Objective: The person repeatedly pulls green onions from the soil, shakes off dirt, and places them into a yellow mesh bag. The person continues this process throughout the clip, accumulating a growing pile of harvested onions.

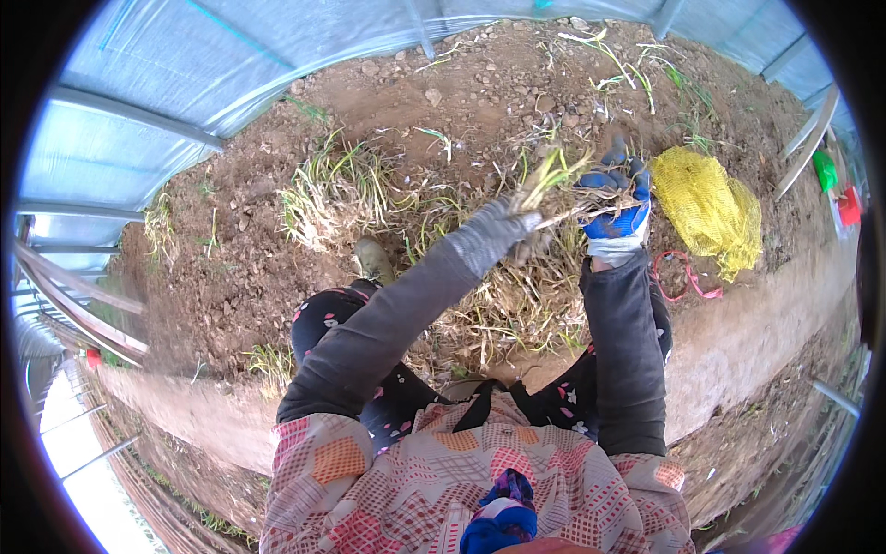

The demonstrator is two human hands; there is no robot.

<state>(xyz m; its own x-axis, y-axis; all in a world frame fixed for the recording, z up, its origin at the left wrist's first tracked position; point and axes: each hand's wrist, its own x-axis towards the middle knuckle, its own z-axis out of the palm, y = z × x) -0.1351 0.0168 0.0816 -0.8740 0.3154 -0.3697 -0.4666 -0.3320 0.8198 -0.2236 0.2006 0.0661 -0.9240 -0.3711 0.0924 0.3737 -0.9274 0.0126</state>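
Observation:
My left hand [500, 230], in a grey knitted glove, grips a bunch of plants [550, 181] with green-yellow leaves and dry stalks. The bunch is slightly blurred. My right hand [619, 201] wears a blue-coated work glove with a white cuff. Dry brown stalks [601, 197] lie across its palm, and its fingers curl partly around them. Both hands are close together above a heap of dry leaves and stalks [522, 305] between my knees. What the stalks end in is hidden. A thicker clump of leafy plants [336, 190] lies on the soil ahead of my left knee.
A yellow mesh sack [702, 204] lies right of my right hand, with a pink-red strap [685, 277] below it. Loose plants [623, 66] are scattered on the bare soil [408, 90]. Plastic sheeting [325, 34] on metal ribs walls the far side. Wooden poles [810, 142] lean at right.

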